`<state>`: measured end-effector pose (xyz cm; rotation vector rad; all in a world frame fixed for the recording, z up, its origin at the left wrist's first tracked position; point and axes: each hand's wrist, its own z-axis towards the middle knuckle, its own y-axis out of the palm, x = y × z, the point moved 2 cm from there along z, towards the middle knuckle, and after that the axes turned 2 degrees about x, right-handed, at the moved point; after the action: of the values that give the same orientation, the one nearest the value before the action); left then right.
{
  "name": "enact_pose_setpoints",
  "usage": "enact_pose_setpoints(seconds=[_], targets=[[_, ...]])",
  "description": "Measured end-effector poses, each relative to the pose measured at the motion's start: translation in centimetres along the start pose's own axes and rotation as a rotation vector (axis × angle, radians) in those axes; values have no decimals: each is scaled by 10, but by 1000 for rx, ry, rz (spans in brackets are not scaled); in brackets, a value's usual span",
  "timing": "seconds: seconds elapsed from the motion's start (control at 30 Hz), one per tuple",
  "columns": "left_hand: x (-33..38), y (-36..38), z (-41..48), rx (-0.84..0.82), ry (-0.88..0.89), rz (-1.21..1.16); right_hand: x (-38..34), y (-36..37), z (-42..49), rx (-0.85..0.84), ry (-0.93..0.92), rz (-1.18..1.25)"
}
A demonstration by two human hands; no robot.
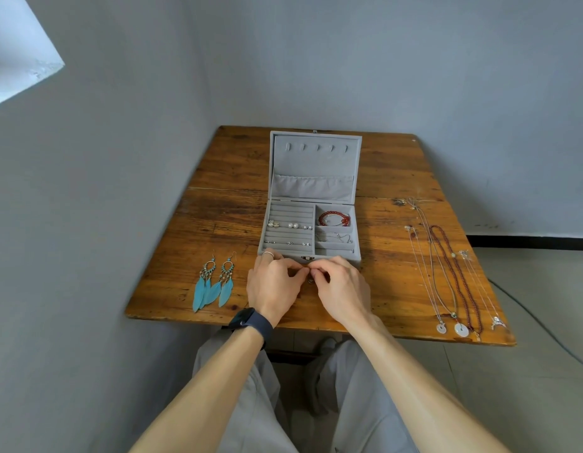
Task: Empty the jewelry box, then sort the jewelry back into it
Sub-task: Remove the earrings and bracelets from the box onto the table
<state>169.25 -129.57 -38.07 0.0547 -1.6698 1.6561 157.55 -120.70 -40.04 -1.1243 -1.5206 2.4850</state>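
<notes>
A grey velvet jewelry box point(357, 230) stands open on the wooden table point(225, 178), lid upright. Its left slots hold several small stud earrings point(290, 225). A red bead bracelet point(334, 218) lies in the top right compartment, and a thin silver chain point(336, 238) in the one below. My left hand point(272, 286) and right hand point(340, 287) meet just in front of the box, fingertips pinched together on a small metal piece point(311, 281) that is mostly hidden. Two blue feather earrings point(213, 282) lie at the left. Several necklaces point(447, 273) lie stretched out at the right.
The table sits in a corner, with grey walls behind and to the left. A dark cable point(545, 325) runs over the tiled floor at the right. My knees in grey trousers point(251, 387) are under the near table edge.
</notes>
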Motion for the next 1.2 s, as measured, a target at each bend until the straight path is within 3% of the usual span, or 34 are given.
enact_pose_setpoints(seconds=[0.13, 0.47, 0.77, 1.2], targets=[[-1, -1, -1, 28, 41, 44, 1, -3, -2, 8, -1, 33], [-5, -36, 10, 92, 335, 391, -19, -36, 7, -13, -86, -25], [-19, -67, 57, 73, 287, 496, -59, -47, 69, -70, -245, -191], [-36, -44, 112, 2, 361, 524, -55, 16, 124, -232, -272, -358]])
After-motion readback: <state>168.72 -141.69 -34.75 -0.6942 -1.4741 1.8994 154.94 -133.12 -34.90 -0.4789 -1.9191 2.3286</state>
